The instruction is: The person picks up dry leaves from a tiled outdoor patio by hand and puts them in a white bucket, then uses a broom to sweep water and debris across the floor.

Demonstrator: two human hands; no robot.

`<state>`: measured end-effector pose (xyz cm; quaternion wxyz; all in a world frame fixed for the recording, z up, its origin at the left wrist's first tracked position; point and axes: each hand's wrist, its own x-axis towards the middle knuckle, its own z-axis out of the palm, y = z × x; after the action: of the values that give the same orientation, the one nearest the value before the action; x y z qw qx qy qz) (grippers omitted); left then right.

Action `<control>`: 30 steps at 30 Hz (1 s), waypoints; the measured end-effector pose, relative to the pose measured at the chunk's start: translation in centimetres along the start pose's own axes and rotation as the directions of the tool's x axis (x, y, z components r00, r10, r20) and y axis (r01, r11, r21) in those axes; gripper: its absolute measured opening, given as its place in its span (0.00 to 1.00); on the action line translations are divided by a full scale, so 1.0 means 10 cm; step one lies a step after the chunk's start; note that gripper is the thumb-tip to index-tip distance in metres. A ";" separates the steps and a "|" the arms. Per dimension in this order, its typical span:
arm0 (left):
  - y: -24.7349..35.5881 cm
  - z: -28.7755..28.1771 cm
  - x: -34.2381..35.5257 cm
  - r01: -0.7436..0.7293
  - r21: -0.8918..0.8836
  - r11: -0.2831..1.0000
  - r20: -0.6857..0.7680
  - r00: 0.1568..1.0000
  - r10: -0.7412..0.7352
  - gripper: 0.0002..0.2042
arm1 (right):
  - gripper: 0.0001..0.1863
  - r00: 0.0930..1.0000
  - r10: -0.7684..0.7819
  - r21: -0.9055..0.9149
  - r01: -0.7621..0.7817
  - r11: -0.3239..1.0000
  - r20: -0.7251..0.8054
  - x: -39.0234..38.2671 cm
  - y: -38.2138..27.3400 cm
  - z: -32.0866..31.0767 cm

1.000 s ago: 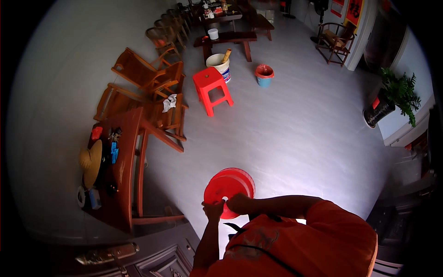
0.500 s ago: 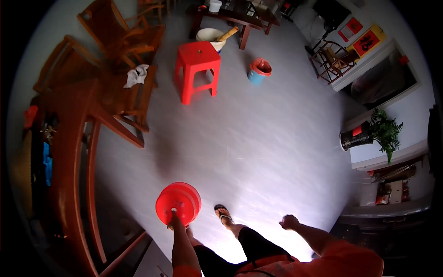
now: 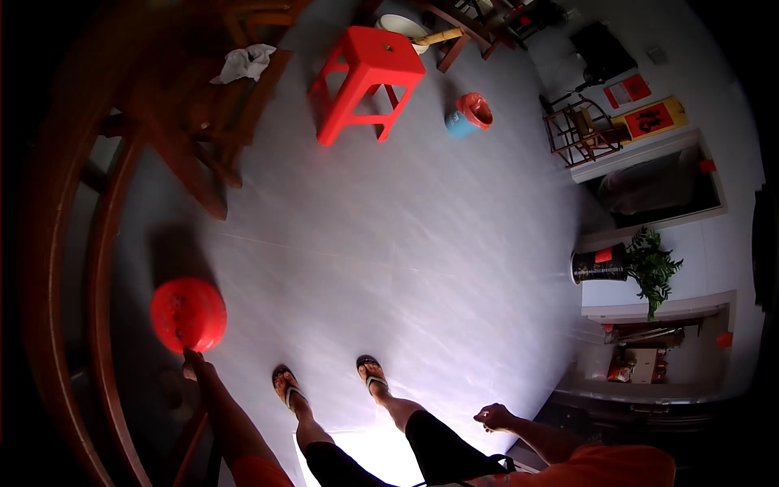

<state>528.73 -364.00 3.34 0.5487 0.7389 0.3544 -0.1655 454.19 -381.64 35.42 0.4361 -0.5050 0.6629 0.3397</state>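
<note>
My left hand (image 3: 195, 363) reaches out at the lower left, its fingers closed at the near edge of a round red plastic bucket (image 3: 188, 312). The bucket hangs off the floor, tilted and a little blurred, with a dark shadow on the floor beyond it. Its handle cannot be made out clearly here. At the lower right, my right hand (image 3: 492, 417) hangs beside my body with the fingers curled in and nothing seen in them. My feet in flip-flops stand apart on the grey floor (image 3: 389, 235).
A red plastic stool (image 3: 385, 53) stands ahead, near a white tub (image 3: 399, 26) and a blue bin with a red liner (image 3: 468, 115). Wooden furniture (image 3: 105, 284) lines the left, with a white cloth (image 3: 245, 63) on a seat. A potted plant (image 3: 649, 268) is at right.
My left hand has carried the red bucket to the left and forward, tilting it. My view has shifted, and both feet now show. The right hand stays low at my side.
</note>
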 end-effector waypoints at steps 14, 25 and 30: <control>0.37 -1.19 -2.10 -0.730 0.644 0.229 0.715 0.681 0.161 0.18 | 0.18 0.885 -0.391 -0.093 0.380 0.920 -0.254 -1.92 -1.00 -0.53; 1.82 -1.75 -4.98 -0.638 -0.126 -0.759 0.884 0.275 -0.378 0.22 | 0.23 0.700 -0.197 -0.240 0.037 0.970 -0.687 -3.11 0.10 0.21; 1.65 -1.76 -4.87 -0.820 0.185 -0.542 0.919 0.339 -0.199 0.26 | 0.23 0.847 -0.207 -0.030 0.220 0.975 -0.490 -3.15 1.21 0.86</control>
<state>504.06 -366.75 51.63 -0.1700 0.7647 -0.5337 -0.3185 448.01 -359.05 61.24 0.2955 -0.6390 0.6960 0.1411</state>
